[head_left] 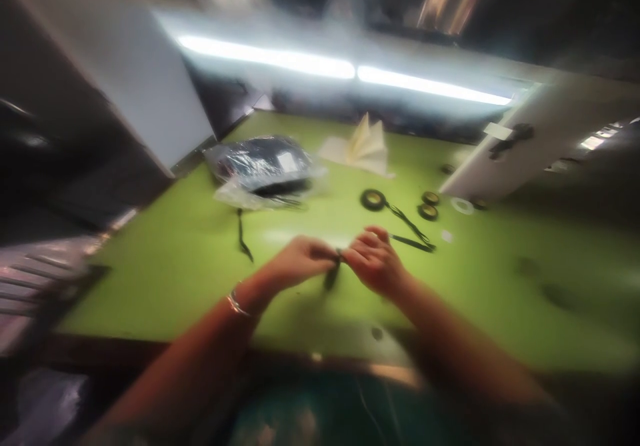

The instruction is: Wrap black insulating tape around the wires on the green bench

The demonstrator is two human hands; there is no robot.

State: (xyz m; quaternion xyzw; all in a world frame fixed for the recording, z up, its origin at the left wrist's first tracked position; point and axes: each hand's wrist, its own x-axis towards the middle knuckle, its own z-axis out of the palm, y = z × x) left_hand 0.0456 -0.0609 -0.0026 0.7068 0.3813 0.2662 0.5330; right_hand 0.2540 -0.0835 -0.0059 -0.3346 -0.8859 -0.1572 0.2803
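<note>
Over the middle of the green table (175, 286), my left hand (303, 261) and my right hand (374, 259) meet fingertip to fingertip. Between them is a small dark piece (333, 274), blurred, hanging below the fingertips; both hands pinch it at its upper end. A silver bracelet is on my left wrist. Just beyond my right hand lies a slim dark tool (413, 242), its near end reaching the fingers. Whether that hand also holds it is unclear.
Clear bags with dark contents (267, 163) lie at the back left, a dark strip (243, 236) before them. Black tape rolls (373, 199), a dark cord (407, 223), a white ring (462, 206) and folded paper (369, 145) lie behind my right hand. White panels flank the table.
</note>
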